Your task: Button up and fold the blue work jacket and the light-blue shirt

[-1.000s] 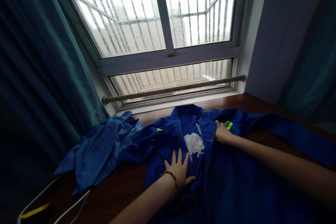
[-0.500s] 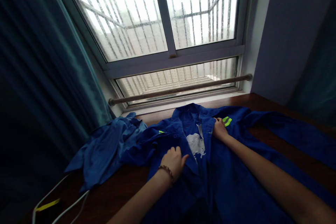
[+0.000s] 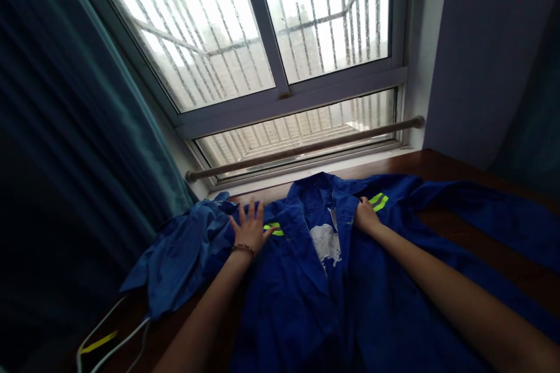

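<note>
A blue work jacket [image 3: 301, 297] with neon yellow stripes [image 3: 378, 201] lies spread on a dark wooden surface [image 3: 441, 166] below a window. Its front is open and a white label [image 3: 326, 243] shows inside. My left hand [image 3: 249, 227], with a bead bracelet on the wrist, lies flat with fingers spread on the jacket's left shoulder. My right hand [image 3: 364, 215] is closed on the jacket's right front edge, beside the collar.
A crumpled blue sleeve [image 3: 184, 250] bunches at the left. White cables [image 3: 114, 332] run at the lower left. A teal curtain [image 3: 74, 128] hangs on the left, and a rod [image 3: 301, 148] runs along the window [image 3: 280, 58] at the back.
My left hand has moved up and left from the jacket's chest to its left shoulder, spreading the cloth flat. More of the left yellow stripe shows. My right hand has stayed put.
</note>
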`<state>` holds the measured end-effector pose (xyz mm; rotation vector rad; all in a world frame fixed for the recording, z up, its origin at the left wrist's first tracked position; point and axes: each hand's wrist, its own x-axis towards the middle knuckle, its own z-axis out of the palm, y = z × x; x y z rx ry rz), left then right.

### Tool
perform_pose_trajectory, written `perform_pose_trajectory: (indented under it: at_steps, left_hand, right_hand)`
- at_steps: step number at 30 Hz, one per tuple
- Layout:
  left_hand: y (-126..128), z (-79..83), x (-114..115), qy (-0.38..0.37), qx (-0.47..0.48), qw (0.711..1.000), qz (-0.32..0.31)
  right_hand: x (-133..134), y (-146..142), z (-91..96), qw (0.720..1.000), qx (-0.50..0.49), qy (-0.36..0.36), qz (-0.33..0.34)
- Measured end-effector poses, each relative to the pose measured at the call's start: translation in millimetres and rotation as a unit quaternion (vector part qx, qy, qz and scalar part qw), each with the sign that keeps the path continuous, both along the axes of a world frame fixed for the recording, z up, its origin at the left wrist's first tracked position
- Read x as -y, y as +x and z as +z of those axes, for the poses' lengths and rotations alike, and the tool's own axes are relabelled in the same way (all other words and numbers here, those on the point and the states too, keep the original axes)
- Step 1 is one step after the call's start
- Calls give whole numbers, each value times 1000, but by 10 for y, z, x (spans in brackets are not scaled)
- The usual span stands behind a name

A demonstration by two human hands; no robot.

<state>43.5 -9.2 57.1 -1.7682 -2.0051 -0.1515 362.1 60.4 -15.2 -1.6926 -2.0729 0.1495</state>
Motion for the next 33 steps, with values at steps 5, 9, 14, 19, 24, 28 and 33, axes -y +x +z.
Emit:
perform_pose_trajectory:
  at_steps: [5, 9, 14, 19, 24, 28, 33]
  left_hand:
    - [-86, -236, -290, -56, -3, 995, 87]
    - [-100, -126, -429, 47, -67, 989, 125]
    - [241, -169, -504, -58, 25, 998, -1]
    - [455, -153, -798, -164, 329, 929, -42]
    - [870, -153, -1058, -214, 440, 859, -149]
    - [1230, -379, -1041, -219, 500, 808, -219]
    - [1260, -722, -915, -174, 509, 798, -272]
  right_hand:
    - [-9, 12, -22, 1000, -5, 12, 10]
    - [-30, 9, -56, 1000, -22, 20, 3]
    - [-89, -3, -81, 996, -61, 59, 14]
    - [-151, -18, -63, 987, -114, 101, 47]
    - [-205, -19, -46, 973, -195, 117, 50]
    - [-243, 14, -16, 958, -263, 112, 24]
    - [-145, -103, 63, 950, -298, 80, 51]
